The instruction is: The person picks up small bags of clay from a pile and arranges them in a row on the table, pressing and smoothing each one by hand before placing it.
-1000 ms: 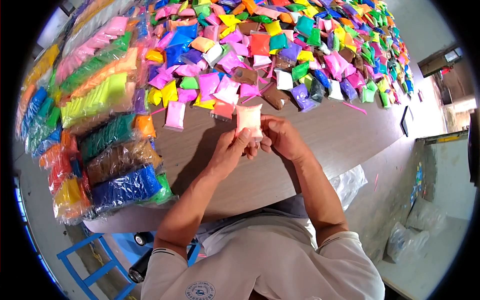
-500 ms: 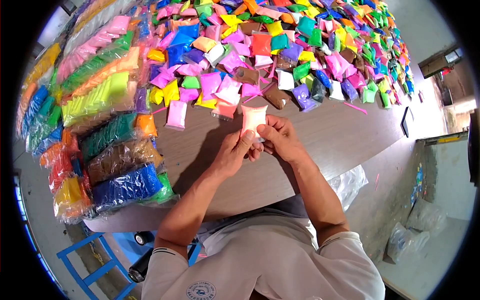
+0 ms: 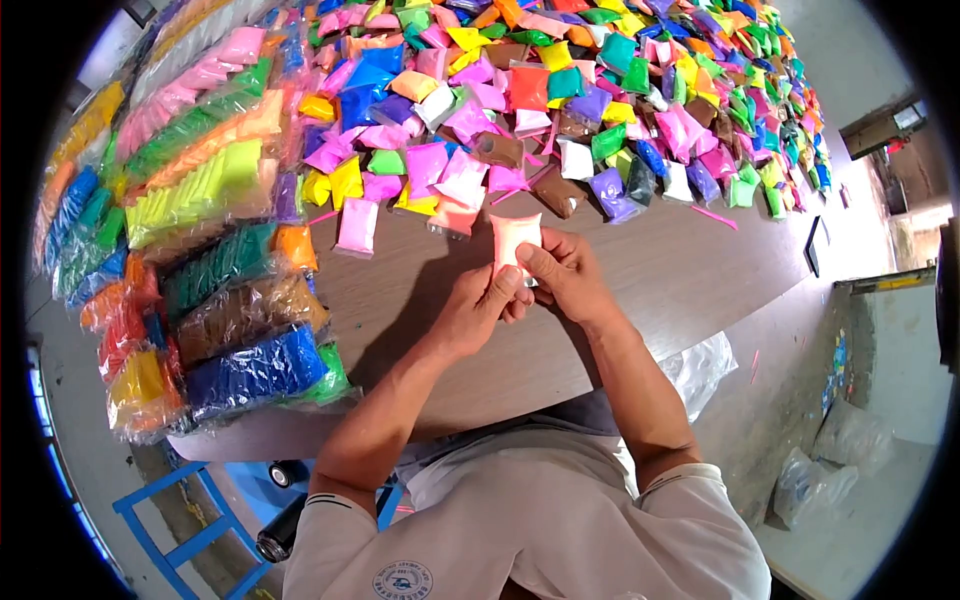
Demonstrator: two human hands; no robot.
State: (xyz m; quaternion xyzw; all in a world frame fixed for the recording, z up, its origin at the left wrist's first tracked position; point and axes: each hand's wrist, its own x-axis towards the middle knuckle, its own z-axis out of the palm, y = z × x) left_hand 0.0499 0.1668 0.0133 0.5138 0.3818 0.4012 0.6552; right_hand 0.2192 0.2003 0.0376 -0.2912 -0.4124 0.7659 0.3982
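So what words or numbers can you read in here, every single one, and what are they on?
No text is clear enough to quote.
Round badge on the shirt: tiny letters around its edge, too small to read.
Held peach packet: no writing visible.
Other packets: nothing readable.

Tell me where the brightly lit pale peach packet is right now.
The pale peach packet is near the middle of the head view, held by the left hand and right hand above the table, just right of the salmon packet.
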